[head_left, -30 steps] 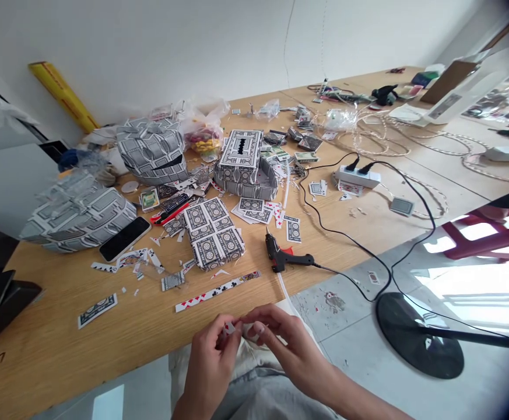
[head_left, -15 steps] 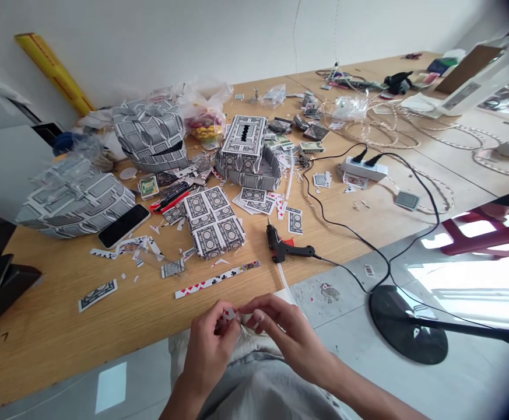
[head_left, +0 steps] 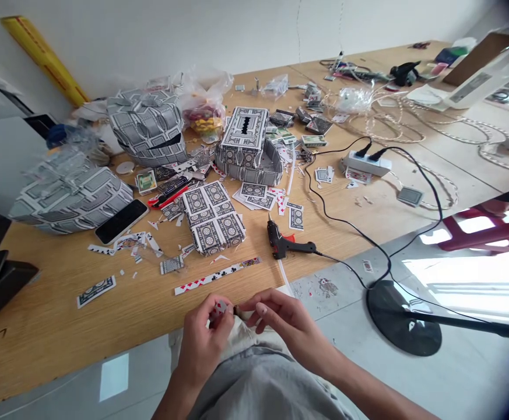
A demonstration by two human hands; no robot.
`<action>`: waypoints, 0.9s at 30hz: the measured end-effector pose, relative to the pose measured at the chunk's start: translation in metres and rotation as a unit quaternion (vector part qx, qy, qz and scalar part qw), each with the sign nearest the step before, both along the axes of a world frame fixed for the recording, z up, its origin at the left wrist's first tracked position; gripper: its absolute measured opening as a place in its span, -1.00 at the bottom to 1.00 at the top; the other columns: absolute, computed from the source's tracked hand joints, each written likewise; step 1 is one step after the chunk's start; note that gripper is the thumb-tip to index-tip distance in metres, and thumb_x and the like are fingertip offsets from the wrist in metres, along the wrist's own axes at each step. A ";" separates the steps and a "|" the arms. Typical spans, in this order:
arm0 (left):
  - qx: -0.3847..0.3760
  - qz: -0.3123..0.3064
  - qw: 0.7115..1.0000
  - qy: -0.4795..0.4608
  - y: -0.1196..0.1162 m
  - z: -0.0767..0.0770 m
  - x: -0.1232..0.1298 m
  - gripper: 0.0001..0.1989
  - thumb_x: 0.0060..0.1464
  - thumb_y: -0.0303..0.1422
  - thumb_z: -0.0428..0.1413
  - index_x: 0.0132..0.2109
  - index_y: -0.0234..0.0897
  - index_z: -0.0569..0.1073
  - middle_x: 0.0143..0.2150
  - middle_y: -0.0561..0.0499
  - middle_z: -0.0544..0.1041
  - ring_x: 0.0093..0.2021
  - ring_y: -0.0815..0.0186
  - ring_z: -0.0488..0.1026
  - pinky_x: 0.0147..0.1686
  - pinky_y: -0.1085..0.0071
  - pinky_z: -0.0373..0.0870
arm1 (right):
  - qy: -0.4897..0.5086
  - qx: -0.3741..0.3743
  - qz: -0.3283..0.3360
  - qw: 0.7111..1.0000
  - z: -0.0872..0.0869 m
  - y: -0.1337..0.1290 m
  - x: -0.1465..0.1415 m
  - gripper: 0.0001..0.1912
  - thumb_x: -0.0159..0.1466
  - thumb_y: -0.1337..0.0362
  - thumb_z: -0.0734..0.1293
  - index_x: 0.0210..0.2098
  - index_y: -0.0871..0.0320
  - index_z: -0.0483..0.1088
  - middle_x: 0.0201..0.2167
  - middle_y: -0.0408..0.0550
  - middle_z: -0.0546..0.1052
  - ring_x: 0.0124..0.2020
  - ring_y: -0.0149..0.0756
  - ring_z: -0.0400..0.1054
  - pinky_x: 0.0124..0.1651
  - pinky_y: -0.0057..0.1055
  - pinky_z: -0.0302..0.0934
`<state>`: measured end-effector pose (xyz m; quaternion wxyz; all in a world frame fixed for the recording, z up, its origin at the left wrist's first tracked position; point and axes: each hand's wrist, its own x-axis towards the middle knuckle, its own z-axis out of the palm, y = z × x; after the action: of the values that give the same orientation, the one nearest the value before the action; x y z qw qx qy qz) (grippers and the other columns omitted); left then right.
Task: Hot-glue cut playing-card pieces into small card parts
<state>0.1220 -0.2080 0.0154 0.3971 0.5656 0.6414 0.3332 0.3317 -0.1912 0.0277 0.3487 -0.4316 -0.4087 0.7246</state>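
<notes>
Pinching: left hand (head_left: pixel 202 339) | card piece (head_left: pixel 218 307), partly hidden behind fingers (head_left: pixel 223 328)

We see only part of the card piece (head_left: pixel 218 310) in the left hand (head_left: pixel 202 338); finger and thumb cover the rest. Whether the right hand (head_left: pixel 287 324) grips anything between its curled fingers, we cannot tell. Both forearms (head_left: pixel 368 379) are cut off at the bottom. At far right we lose the end of a black pole (head_left: pixel 459 320) and part of a red plastic piece (head_left: pixel 497 219). A cloudy bag (head_left: pixel 213 84) at upper centre blurs its contents for us.
</notes>
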 end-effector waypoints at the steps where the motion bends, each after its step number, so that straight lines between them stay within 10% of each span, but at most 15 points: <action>1: 0.001 0.013 1.000 -0.003 0.000 0.002 0.002 -0.69 0.35 -0.14 0.13 -0.30 -0.23 0.55 -0.49 0.11 0.43 -0.46 0.35 0.32 -0.40 0.46 0.28 | 0.004 -0.008 -0.003 1.000 0.000 0.000 0.000 -0.54 0.46 -0.15 0.42 -0.07 0.15 0.59 -0.04 0.11 0.71 -0.14 -0.20 0.60 -0.06 -0.25 0.49; 13: 0.033 -0.056 0.998 0.019 -0.003 0.006 0.002 -0.78 0.35 -0.19 0.17 -0.19 -0.21 0.60 -0.45 0.08 0.53 -0.48 0.36 0.39 -0.43 0.48 0.32 | -0.011 0.003 -0.006 1.000 -0.001 -0.001 0.000 -0.52 0.45 -0.18 0.42 -0.07 0.15 0.58 -0.09 0.08 0.71 -0.15 -0.21 0.59 -0.06 -0.27 0.48; 27: 0.071 0.014 0.995 0.071 0.001 0.004 -0.010 -0.81 0.28 -0.25 0.11 -0.29 -0.18 0.52 -0.49 0.12 0.52 -0.51 0.35 0.43 -0.42 0.48 0.36 | -0.035 0.050 -0.003 0.998 0.003 -0.003 0.010 -0.66 0.48 -0.04 0.45 -0.04 0.12 0.58 -0.11 0.07 0.73 -0.10 -0.17 0.64 0.00 -0.24 0.52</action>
<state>0.1123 -0.2068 0.0198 0.3049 0.6058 0.6501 0.3426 0.3421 -0.1937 0.0311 0.3575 -0.4401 -0.4546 0.6869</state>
